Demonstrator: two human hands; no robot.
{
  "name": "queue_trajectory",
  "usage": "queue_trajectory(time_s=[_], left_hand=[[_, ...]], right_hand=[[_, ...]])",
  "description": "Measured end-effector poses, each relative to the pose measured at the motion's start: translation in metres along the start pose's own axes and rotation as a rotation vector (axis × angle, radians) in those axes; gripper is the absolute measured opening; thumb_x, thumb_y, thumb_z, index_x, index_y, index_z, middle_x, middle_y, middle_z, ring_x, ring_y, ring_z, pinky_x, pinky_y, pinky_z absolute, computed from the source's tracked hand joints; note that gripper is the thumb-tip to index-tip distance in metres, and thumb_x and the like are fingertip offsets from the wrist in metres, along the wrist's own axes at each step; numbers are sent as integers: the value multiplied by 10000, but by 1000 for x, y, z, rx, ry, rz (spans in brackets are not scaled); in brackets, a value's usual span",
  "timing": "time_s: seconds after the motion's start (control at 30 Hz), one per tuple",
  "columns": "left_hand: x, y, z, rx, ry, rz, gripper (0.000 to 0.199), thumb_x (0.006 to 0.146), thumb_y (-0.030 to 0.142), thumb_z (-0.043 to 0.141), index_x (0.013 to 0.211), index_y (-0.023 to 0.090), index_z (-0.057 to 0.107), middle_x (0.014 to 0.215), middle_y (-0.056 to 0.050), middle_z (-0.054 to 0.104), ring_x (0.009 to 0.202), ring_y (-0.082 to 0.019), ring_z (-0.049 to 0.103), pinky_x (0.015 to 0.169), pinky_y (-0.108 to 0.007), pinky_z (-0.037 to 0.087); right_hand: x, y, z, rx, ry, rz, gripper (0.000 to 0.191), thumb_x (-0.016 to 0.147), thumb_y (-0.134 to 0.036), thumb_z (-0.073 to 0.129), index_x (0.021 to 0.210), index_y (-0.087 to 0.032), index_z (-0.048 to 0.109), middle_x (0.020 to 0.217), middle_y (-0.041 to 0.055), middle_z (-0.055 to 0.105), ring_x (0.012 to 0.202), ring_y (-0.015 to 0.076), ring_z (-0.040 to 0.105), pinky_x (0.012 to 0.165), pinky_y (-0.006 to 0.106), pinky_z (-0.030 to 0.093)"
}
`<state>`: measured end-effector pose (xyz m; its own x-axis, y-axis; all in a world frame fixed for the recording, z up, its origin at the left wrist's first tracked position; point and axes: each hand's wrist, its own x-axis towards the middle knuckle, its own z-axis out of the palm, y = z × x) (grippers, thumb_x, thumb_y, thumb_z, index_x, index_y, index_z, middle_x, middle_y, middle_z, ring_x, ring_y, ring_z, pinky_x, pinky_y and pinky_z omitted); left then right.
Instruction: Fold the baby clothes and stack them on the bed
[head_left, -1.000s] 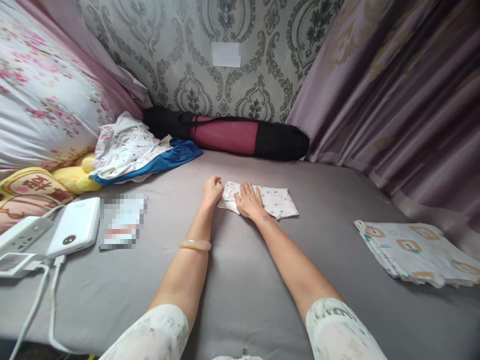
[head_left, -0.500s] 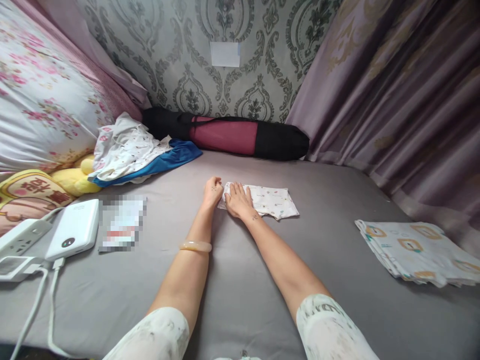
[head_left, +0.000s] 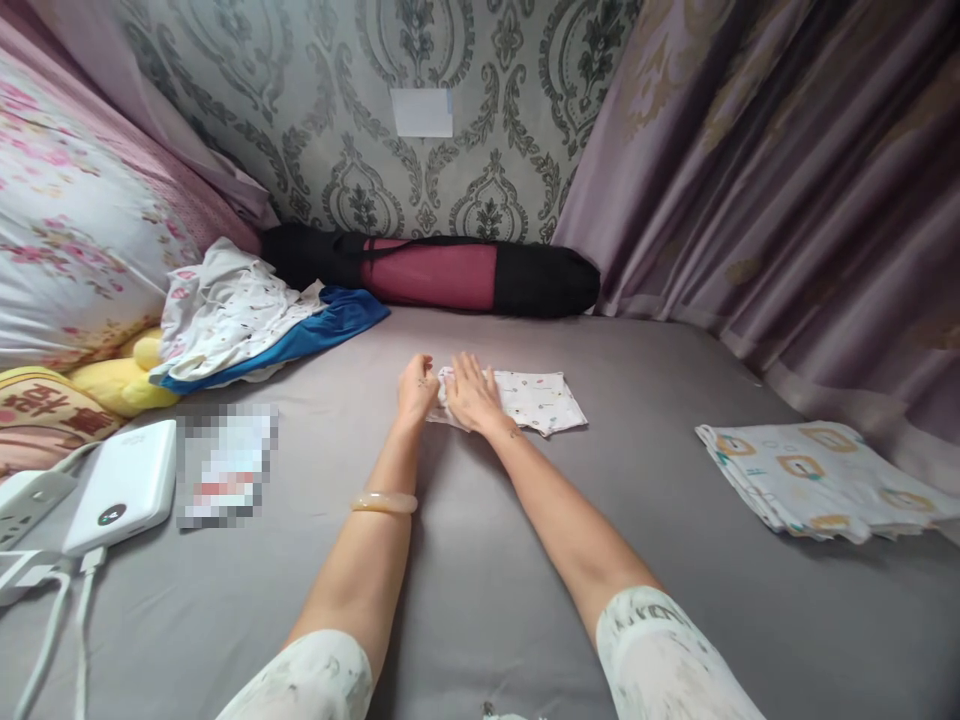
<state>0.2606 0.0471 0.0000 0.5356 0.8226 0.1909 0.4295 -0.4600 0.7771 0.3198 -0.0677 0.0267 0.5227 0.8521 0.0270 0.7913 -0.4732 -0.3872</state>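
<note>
A small white garment with a fine print (head_left: 544, 400) lies folded on the grey sheet in the middle of the view. My left hand (head_left: 418, 388) is at its left edge with the fingers curled in; what they hold, if anything, is hidden. Right beside it, my right hand (head_left: 472, 392) is over the left part of the cloth, palm down, with its fingers stretched out. The part of the garment under that hand is hidden.
Behind lies a long black and red bag (head_left: 431, 272). Crumpled clothes (head_left: 232, 310) sit at the back left. A power bank (head_left: 126, 482) with cables is at the left, beside a blurred packet (head_left: 231, 465). Folded printed cloths (head_left: 821, 478) lie at the right.
The view has shifted slightly, so most things sit a little further left. My right hand has its fingers raised a little more; my left hand remains at the garment's left edge.
</note>
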Motion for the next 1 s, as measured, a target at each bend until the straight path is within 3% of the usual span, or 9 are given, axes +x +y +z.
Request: queue_trajectory(time_s=[0.1, 0.2, 0.3, 0.43, 0.6, 0.77, 0.87, 1.0], left_hand=[[-11, 17, 9, 91, -67, 179, 454, 821, 70, 381, 1220, 102, 595, 1221, -154, 661, 1165, -236, 603, 1010, -359, 455], [-23, 31, 22, 186, -194, 349, 488, 792, 48, 404, 1246, 116, 569, 1255, -147, 643, 1189, -240, 582, 1032, -373, 440], [-31, 35, 32, 287, -285, 450, 453, 789, 45, 421, 1213, 110, 565, 1207, -165, 653, 1158, -249, 592, 1000, -375, 460], [-33, 32, 35, 381, -322, 534, 382, 812, 45, 425, 1154, 132, 570, 1132, -161, 666, 1102, -245, 612, 948, -364, 482], [-40, 35, 35, 459, -323, 533, 409, 884, 84, 383, 1274, 97, 505, 1300, -203, 586, 1271, -265, 512, 1065, -430, 391], [-51, 44, 35, 538, -422, 438, 522, 1008, 365, 286, 1438, 83, 374, 1542, -192, 348, 1457, -302, 258, 1181, -509, 172], [-53, 46, 34, 554, -476, 395, 570, 1006, 407, 282, 1476, 90, 336, 1569, -182, 296, 1478, -297, 202, 1191, -495, 142], [-51, 44, 34, 537, -456, 406, 572, 996, 415, 301, 1475, 106, 354, 1556, -183, 327, 1471, -296, 230, 1186, -493, 159]], right_hand=[[-10, 24, -14, -82, 101, 98, 600, 1009, -368, 202, 1542, -93, 235, 1627, 129, 127, 1499, 250, 48, 1187, 507, -11], [-20, 43, -13, -130, 68, 154, 590, 1009, -366, 210, 1530, -96, 274, 1617, 132, 175, 1494, 260, 90, 1184, 517, 14], [-24, 51, -6, -143, 37, 163, 579, 1011, -365, 196, 1526, -119, 294, 1612, 123, 205, 1485, 256, 136, 1185, 503, 49], [-22, 53, -6, -112, 16, 161, 588, 1011, -373, 175, 1531, -121, 281, 1616, 122, 190, 1488, 251, 130, 1186, 496, 38], [-27, 69, -21, -90, 46, 213, 622, 1008, -399, 158, 1545, -92, 222, 1625, 127, 138, 1496, 242, 88, 1190, 477, 39], [-37, 87, -16, -129, 36, 285, 644, 1003, -404, 185, 1531, -39, 238, 1610, 142, 190, 1490, 249, 114, 1193, 467, 44], [-36, 88, -12, -128, 47, 285, 645, 1002, -408, 182, 1536, -49, 229, 1613, 129, 185, 1491, 240, 110, 1195, 462, 45], [-36, 90, -19, -94, 12, 279, 646, 1003, -414, 168, 1538, -58, 227, 1613, 124, 187, 1491, 236, 113, 1196, 460, 50]])
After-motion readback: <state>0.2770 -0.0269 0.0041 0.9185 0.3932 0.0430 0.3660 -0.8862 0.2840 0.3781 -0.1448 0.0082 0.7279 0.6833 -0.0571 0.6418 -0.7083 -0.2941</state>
